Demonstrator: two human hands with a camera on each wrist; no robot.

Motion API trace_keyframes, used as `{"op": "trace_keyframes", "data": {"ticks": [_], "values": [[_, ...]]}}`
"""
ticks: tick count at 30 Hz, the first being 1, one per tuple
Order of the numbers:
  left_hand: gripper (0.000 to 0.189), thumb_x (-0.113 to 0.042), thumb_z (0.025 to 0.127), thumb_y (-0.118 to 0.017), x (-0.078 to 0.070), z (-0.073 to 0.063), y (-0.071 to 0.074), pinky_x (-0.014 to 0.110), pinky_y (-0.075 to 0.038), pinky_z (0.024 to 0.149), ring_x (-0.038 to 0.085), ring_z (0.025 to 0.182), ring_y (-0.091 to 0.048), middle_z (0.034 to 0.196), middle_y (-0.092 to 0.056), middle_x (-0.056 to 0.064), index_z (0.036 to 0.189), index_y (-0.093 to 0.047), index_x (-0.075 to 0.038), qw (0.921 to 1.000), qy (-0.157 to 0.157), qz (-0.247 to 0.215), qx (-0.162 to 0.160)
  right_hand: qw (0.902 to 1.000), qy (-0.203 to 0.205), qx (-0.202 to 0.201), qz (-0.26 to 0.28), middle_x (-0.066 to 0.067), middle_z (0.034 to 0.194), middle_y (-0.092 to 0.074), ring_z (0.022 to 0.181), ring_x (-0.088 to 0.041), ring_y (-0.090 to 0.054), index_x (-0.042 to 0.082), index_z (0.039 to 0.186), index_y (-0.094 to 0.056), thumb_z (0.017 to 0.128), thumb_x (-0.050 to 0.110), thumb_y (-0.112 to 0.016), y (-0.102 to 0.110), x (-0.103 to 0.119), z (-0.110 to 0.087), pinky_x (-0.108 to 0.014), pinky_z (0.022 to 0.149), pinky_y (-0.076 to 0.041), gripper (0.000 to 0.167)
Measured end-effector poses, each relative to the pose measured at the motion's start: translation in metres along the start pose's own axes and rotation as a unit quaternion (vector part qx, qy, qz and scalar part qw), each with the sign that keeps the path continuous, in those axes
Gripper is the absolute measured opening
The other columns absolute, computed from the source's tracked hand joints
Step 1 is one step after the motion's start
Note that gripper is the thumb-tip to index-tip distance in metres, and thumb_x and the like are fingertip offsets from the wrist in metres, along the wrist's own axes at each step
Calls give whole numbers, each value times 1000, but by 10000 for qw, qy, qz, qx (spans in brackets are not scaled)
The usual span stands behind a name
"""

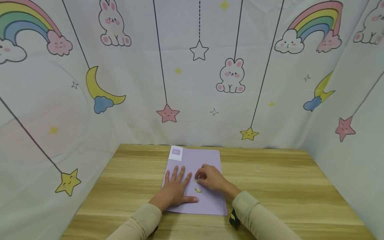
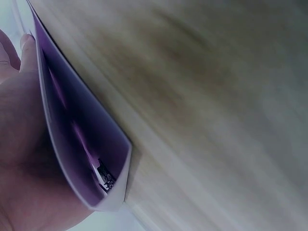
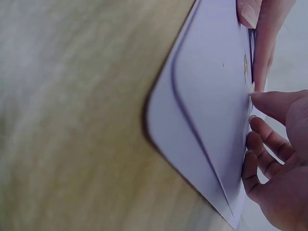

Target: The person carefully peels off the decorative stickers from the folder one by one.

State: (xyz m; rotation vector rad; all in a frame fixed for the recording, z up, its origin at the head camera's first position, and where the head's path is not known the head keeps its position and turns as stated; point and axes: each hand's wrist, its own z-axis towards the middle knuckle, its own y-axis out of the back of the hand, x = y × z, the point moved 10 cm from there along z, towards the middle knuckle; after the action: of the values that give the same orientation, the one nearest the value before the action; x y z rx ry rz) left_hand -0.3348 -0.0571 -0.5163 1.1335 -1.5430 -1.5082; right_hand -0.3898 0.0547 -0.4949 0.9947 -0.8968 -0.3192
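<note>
A left hand [image 1: 174, 191] spreads flat on a purple folder [image 1: 202, 156] (probably light, bendy, best held by its edges) on a table [image 1: 276, 190]. The right hand [image 1: 212, 179] curls over it, perhaps pinching something; I cannot tell.

Curtained nook, child's-room look: pale cloth [image 1: 135, 76] on three sides, printed with bunnies [image 1: 230, 80], rainbows [image 1: 318, 20], stars [image 1: 168, 114]; wood-grain table [image 1: 270, 193] between.
</note>
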Motion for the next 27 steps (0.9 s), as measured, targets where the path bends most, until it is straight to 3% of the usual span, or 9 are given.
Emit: {"op": "trace_keyframes", "data": {"ticks": [12,21,27], "values": [[111,-87,87,-56,1,0,-1,71,-9,123,48,161,-7,174,-16,23,168,-33,-15,9999,42,-43,93,9997,-162,49,159,4,87,-60,78,-10,-56,12,89,-74,89,4,-80,-2,-1,0,-31,73,-48,11],[110,-86,87,-56,-1,-2,3,71,-11,123,48,160,-9,174,-17,23,168,-33,-14,10000,16,-24,38,9955,-426,39,846,5,87,-68,78,-9,-61,8,93,-72,93,5,-75,3,-8,-3,-29,72,-52,3],[111,-86,87,-56,1,1,-3,72,-8,123,49,160,-6,174,-16,24,168,-32,-14,9999,-13,-104,59,9945,-487,5,928,7,82,-66,76,-8,-58,10,94,-72,94,4,-76,3,-12,-4,-27,70,-49,7]]}}
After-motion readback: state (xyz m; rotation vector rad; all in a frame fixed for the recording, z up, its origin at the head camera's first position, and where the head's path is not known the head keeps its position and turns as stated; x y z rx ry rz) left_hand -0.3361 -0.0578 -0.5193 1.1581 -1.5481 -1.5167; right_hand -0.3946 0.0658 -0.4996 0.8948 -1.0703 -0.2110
